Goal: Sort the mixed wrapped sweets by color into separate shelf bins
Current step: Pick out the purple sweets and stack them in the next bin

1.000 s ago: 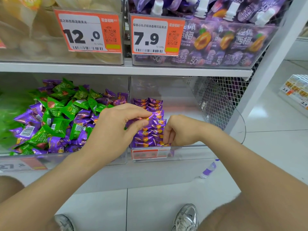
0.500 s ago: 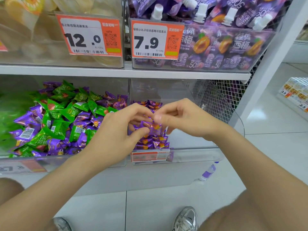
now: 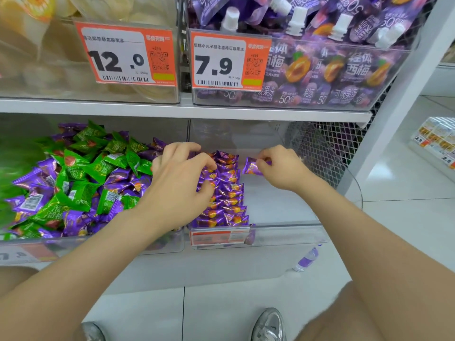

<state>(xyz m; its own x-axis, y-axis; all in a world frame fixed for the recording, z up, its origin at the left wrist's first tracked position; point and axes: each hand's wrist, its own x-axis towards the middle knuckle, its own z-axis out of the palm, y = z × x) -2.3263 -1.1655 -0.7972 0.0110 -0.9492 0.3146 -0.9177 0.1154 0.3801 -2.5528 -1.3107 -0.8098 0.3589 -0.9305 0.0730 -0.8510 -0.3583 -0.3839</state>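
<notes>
From my head camera, looking down at the lower shelf: my right hand (image 3: 283, 169) pinches one purple sweet (image 3: 251, 168) by its wrapper end, thumb against curled fingers. It hangs in the air over the bare floor of the right bin (image 3: 290, 233), just beside the far end of the row of purple sweets (image 3: 227, 195) and not touching it.

That row stands packed along the bin's left side, running from front wall to back. My left hand (image 3: 181, 185) lies over its far half with the fingers bent and the tips down among the wrappers. I cannot tell whether it has a sweet in its grip or only rests there.

The left bin (image 3: 103, 243) sits just beside the right one, wall to wall, and holds the mixed heap (image 3: 81, 178) of green and purple wrappers jumbled together, piled higher toward the back.

Above runs the white shelf board (image 3: 147, 110) with two more clear bins on it. The left one carries a price tag reading 12.0 (image 3: 123, 52); the right one a tag reading 7.9 (image 3: 229, 62) and is full of purple pouches (image 3: 344, 70) with white caps. Wire mesh (image 3: 320, 153) closes the shelf's right end.

On the tiled floor below lies a small bottle (image 3: 306, 259) with a purple label, and nearer me is my silver shoe (image 3: 269, 324).
</notes>
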